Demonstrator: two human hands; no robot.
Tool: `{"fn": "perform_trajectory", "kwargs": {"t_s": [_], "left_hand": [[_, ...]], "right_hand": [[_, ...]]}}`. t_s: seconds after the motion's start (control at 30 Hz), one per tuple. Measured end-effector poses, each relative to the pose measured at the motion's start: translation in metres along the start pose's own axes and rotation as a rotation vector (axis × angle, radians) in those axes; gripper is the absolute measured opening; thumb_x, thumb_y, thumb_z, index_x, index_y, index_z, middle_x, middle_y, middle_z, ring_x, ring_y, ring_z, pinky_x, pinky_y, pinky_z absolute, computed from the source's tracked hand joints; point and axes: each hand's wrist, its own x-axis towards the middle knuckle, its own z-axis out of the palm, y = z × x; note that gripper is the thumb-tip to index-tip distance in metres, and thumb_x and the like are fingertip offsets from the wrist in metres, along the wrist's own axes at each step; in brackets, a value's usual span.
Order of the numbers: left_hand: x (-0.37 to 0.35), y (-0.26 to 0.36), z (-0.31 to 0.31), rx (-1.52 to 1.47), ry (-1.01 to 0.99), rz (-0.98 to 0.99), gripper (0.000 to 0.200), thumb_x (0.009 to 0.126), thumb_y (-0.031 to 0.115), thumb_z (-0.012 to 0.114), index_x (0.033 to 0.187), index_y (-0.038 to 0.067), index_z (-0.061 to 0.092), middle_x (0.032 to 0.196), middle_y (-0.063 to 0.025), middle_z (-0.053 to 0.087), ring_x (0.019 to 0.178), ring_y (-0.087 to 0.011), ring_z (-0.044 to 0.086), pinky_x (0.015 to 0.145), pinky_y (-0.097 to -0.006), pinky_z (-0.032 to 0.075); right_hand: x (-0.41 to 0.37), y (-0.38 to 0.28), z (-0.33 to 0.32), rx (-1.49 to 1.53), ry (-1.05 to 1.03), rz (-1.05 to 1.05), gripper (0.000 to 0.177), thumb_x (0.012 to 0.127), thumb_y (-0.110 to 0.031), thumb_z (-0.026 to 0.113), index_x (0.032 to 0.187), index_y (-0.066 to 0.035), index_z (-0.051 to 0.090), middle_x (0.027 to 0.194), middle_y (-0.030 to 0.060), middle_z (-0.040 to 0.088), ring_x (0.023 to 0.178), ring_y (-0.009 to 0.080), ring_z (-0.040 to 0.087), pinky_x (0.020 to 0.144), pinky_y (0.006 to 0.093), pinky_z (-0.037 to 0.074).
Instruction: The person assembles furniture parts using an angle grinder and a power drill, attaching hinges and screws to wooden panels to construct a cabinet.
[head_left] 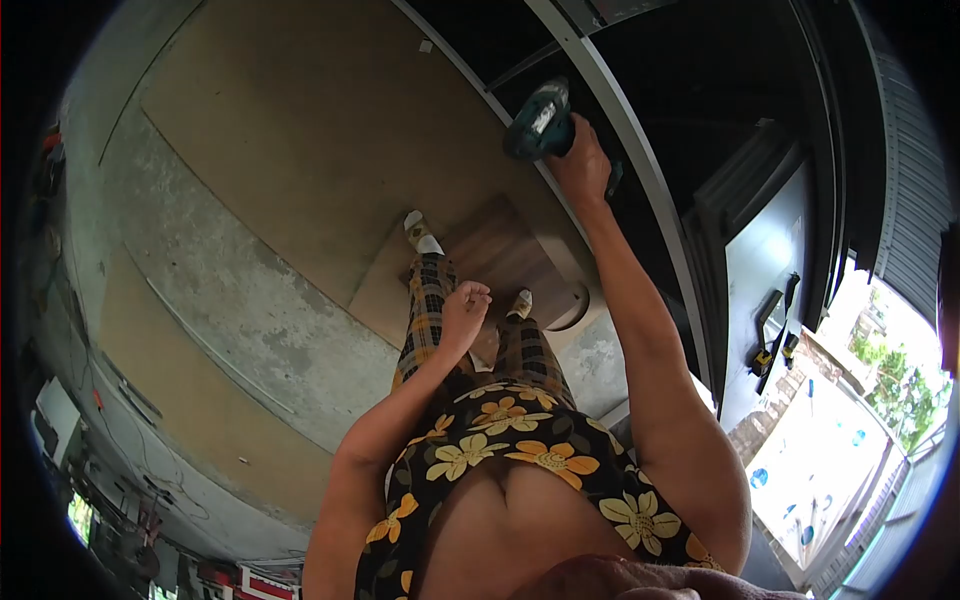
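Observation:
A teal and black power drill [541, 122] is held up at the upper middle by my right hand [583, 160], whose fingers wrap round its grip. The drill is beside the light metal edge of a dark frame [640, 150]. Lower down, my left hand [468, 305] hangs over my legs with its fingers curled together; whether something small is in it I cannot make out. Under my feet lies a brown wood-patterned board [500, 250] on the floor.
Large tan sheets [300, 110] cover part of the worn concrete floor [270, 270]. Dark panels [770, 260] with a black and yellow tool [772, 335] stand at the right. Cables and assorted items line the left side.

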Motion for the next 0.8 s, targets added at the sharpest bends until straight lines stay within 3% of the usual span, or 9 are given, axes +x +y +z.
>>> {"fn": "perform_trajectory", "kwargs": {"t_s": [0.23,0.53,0.63,0.8], "left_hand": [[0.025,0.018,-0.03,-0.084,-0.025,-0.03,0.013,0.09,0.007,0.055,0.1,-0.001,0.057,0.085,-0.0057,0.062,0.074,-0.01,0.057,0.065,-0.0249,0.046],[0.041,0.022,-0.059,-0.121,-0.044,-0.072,0.011,0.09,0.005,0.054,0.1,-0.001,0.056,0.087,-0.0062,0.062,0.075,-0.0089,0.057,0.065,-0.0239,0.046],[0.048,0.018,-0.067,-0.103,-0.047,-0.065,0.011,0.092,0.006,0.054,0.101,0.001,0.056,0.089,-0.0051,0.062,0.078,-0.0091,0.058,0.067,-0.0235,0.048],[0.054,0.026,-0.077,-0.102,-0.054,-0.066,0.011,0.092,0.005,0.053,0.101,0.0,0.055,0.089,-0.0052,0.062,0.079,-0.0097,0.059,0.067,-0.024,0.048]], "right_hand": [[0.055,-0.012,0.022,-0.105,0.083,0.018,0.065,0.062,-0.019,0.079,0.119,-0.006,0.052,0.105,0.0176,0.061,0.094,0.0361,0.062,0.078,0.0436,0.051],[0.078,-0.005,0.031,-0.241,0.09,0.047,0.065,0.06,-0.021,0.08,0.118,-0.006,0.053,0.106,0.0183,0.061,0.094,0.0363,0.063,0.078,0.0437,0.052],[0.08,-0.006,0.03,-0.215,0.007,0.159,0.065,0.063,-0.021,0.079,0.121,-0.012,0.051,0.115,0.017,0.06,0.102,0.0373,0.059,0.084,0.0454,0.049],[0.078,-0.006,0.037,-0.25,-0.02,0.198,0.065,0.063,-0.021,0.078,0.122,-0.012,0.051,0.114,0.0176,0.06,0.105,0.0376,0.058,0.085,0.0452,0.048]]}}
